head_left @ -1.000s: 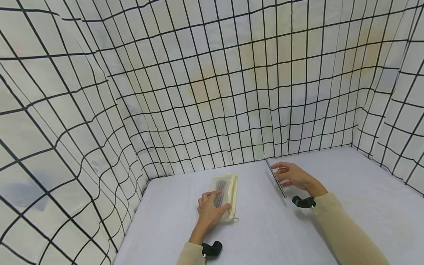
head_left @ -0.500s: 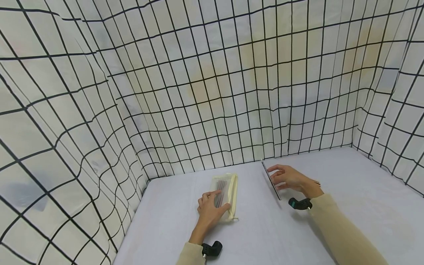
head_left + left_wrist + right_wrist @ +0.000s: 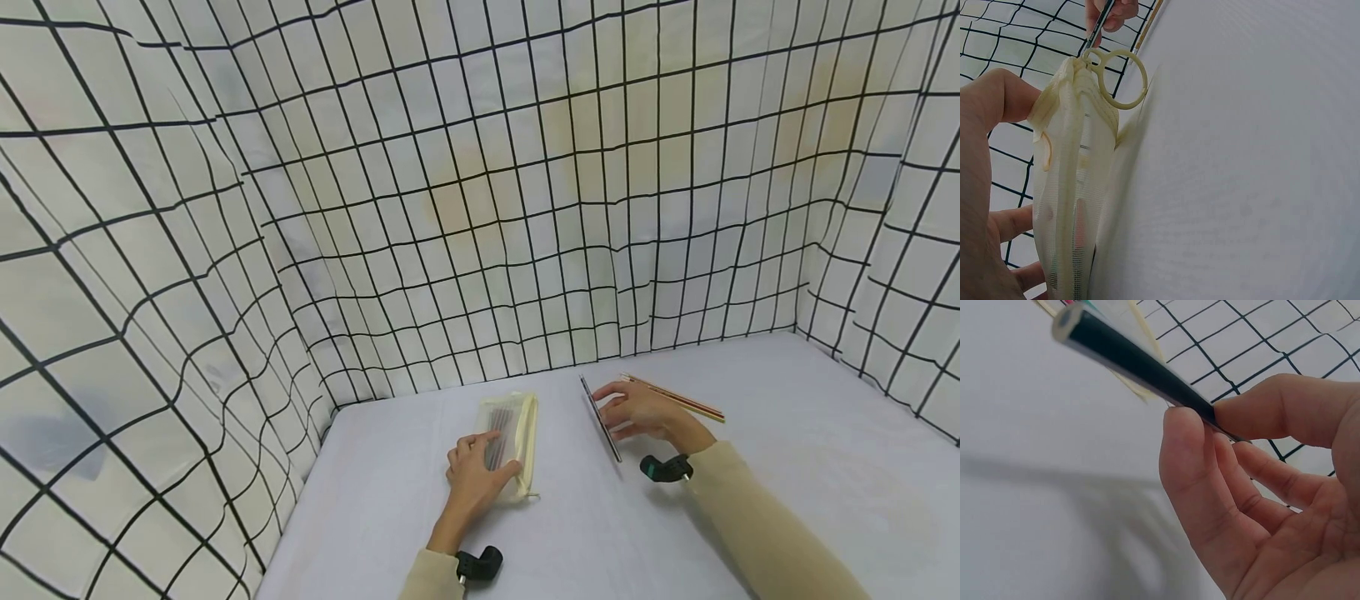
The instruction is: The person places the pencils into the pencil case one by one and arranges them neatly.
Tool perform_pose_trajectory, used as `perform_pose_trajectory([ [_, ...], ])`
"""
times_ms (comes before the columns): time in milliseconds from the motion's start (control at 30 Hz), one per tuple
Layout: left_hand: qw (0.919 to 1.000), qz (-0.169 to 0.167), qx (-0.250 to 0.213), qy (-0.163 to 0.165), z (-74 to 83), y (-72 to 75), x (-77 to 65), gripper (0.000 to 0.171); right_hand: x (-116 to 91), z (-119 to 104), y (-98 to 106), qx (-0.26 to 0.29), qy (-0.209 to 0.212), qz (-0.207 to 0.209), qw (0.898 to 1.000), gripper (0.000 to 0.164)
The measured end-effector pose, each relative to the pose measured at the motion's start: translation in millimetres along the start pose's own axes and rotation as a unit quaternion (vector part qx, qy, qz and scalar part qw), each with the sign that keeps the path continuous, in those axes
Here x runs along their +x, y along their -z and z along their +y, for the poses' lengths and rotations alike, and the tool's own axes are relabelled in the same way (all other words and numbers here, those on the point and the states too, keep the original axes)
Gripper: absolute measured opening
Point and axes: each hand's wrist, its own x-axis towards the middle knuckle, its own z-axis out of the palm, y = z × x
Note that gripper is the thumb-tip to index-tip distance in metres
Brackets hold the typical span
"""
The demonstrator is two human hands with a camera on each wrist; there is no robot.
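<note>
A cream mesh zip pencil case [image 3: 529,437] lies on the table with several slim pencils showing through its mesh. My left hand [image 3: 475,479] grips it, thumb on the zip side. In the left wrist view the case [image 3: 1063,187] appears edge-on, and a cream ring pull [image 3: 1145,81] hangs at its zip end. To the right, my right hand [image 3: 637,410] pinches a dark pencil [image 3: 600,417] between thumb and fingertips, tilted above the table. The right wrist view shows that pencil's [image 3: 1135,365] flat, unsharpened-looking end toward the camera.
A few reddish and yellowish pencils [image 3: 678,400] lie on the white tablecloth [image 3: 375,517] just behind my right hand. White sheeting with a black grid [image 3: 480,250] stands along the back and both sides of the table.
My right hand has moved left toward the pencil case with the dark pencil, uncovering the loose pencils behind it. The left hand and the case have stayed in place.
</note>
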Motion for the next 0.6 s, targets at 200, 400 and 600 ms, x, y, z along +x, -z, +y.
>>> perform_pose_trajectory([
  [200,1.0,0.001,0.002,-0.001,0.4,-0.2,0.1,0.069,6,1,-11,0.008,-0.012,-0.007,1.0,0.055],
  [400,1.0,0.001,0.0,0.0,0.8,0.2,-0.5,0.069,8,0,-23,0.005,-0.023,-0.016,1.0,0.053],
  [600,1.0,0.0,0.0,0.0,1.7,0.5,-0.4,0.068,9,0,-35,0.005,-0.029,-0.019,0.999,0.053],
])
